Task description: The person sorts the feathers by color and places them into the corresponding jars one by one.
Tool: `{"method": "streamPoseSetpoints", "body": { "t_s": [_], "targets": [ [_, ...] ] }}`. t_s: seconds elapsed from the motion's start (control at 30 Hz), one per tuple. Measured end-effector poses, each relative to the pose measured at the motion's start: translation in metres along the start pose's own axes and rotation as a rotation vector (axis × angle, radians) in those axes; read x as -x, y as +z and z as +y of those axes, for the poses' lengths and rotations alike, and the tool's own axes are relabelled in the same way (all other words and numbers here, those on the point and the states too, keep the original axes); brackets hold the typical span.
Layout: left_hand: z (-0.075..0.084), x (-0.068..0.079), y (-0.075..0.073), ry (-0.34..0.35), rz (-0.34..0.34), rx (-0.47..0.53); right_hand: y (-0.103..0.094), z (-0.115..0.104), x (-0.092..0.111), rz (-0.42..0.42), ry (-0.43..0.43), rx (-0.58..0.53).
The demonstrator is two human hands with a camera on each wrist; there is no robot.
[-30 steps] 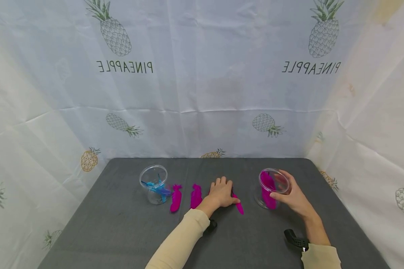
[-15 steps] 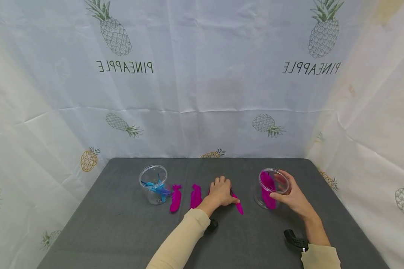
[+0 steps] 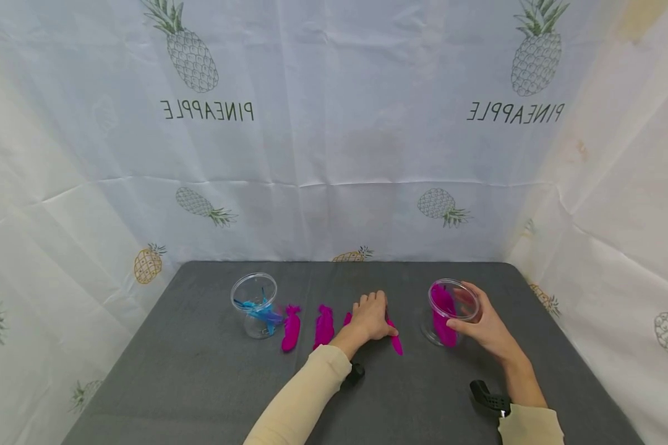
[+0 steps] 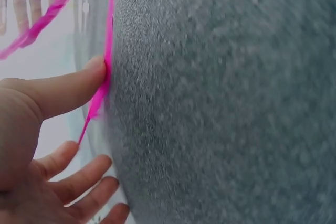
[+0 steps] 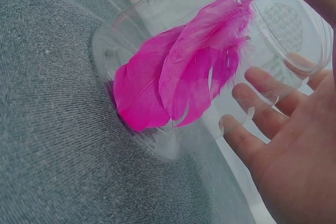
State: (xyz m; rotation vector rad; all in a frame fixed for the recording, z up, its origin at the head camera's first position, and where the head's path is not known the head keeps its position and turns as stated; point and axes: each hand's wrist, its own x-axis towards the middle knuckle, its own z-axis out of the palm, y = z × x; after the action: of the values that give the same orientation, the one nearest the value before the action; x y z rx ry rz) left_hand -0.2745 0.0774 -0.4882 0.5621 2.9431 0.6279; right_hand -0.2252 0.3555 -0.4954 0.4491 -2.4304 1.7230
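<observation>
Fingers spread, my left hand [image 3: 370, 320] is low over the dark table. In the left wrist view its thumb touches a pink feather [image 4: 106, 61] lying flat, and the index fingertip is at the thin quill; thumb and index stand apart. On the right, my right hand [image 3: 485, 327] grips a clear plastic cup [image 3: 427, 330], fingers round one side and thumb on the other. Several pink feathers [image 5: 189, 72] stand inside that cup, which is upright on the table. More pink feathers [image 3: 324, 324] lie left of my left hand, one partly hidden by it.
Another clear plastic cup [image 3: 258, 332], holding blue feathers [image 3: 263, 312], stands at the left. A pink feather [image 3: 291, 330] lies right beside it. The grey tabletop [image 3: 189, 358] ends at a pineapple-print curtain [image 3: 334, 148] at the back.
My left hand has shifted slightly to the right, showing more of the pink feather at its left. The right hand and its cup have stayed put.
</observation>
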Motion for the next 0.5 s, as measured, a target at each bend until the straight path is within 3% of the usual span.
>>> {"method": "streamPoseSetpoints", "body": {
  "t_s": [0.33,0.5],
  "targets": [
    [0.0085,-0.0038,0.0004,0.086,-0.025,0.296,-0.0003,-0.0004,0.0001,0.003,0.004,0.004],
    [0.0105,-0.0057,-0.0021,0.142,-0.007,0.378,-0.0006,-0.0002,-0.0005,0.003,-0.008,0.004]
  ]
}}
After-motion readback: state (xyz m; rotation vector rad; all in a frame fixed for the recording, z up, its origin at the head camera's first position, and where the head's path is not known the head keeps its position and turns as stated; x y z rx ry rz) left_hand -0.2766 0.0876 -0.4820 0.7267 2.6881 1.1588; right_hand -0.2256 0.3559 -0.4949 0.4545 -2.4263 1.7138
